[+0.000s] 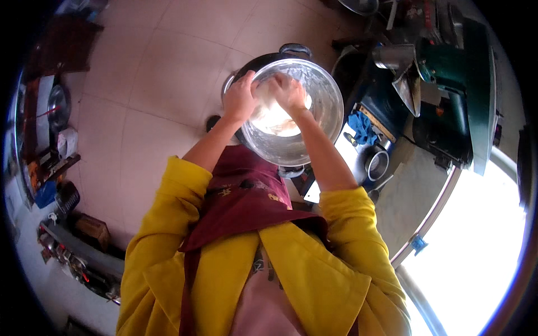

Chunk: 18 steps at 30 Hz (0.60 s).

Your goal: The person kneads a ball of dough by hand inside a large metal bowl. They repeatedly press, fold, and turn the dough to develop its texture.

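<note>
A wide, shiny metal bowl (328,120) sits in front of me on a dark pot with looped handles (295,49). Inside lies a pale, whitish mass that looks like dough (272,120), partly washed out by glare. My left hand (241,99) is at the bowl's left side, its fingers bent over the rim and gripping it. Down in the bowl, my right hand (289,94) is curled against the dough, with its fingertips slightly blurred and partly hidden.
To the right stands a dark green machine (448,73) with a metal spout. Near it are a blue cloth (362,127) and a small metal pot (377,163). Shelves with kitchenware (59,106) line the left, above pinkish floor tiles (162,78).
</note>
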Available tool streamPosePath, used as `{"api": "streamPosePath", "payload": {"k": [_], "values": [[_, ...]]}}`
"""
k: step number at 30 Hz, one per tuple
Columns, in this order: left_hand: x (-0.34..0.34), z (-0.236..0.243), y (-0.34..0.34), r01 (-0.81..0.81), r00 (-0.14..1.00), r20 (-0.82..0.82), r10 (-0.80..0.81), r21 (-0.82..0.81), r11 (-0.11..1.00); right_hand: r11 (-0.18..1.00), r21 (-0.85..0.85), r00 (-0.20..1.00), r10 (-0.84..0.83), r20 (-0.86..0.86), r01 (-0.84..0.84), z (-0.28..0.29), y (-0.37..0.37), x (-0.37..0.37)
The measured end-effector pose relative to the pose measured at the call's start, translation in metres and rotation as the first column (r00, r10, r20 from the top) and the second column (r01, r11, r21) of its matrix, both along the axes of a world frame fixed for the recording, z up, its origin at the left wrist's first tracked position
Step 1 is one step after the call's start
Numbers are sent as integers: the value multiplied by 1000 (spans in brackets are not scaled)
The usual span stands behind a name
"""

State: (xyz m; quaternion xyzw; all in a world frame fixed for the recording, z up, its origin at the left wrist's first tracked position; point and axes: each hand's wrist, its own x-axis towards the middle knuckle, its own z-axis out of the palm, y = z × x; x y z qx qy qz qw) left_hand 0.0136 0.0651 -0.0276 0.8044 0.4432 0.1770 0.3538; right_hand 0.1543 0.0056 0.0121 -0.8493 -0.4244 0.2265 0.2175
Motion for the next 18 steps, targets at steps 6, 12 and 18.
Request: {"api": "streamPosePath", "payload": {"k": [6, 12, 18], "values": [[3, 12, -6, -41, 999, -31, 40, -36, 999, 981, 61, 952, 162, 259, -183, 49, -86, -44], [0, 5, -8, -23, 998, 60, 23, -12, 1000, 913, 386, 963, 25, 268, -131, 10, -93, -57], [-3, 4, -7, -17, 1000, 13, 17, 10, 1000, 912, 353, 939, 85, 334, -208, 1, -65, -44]]}}
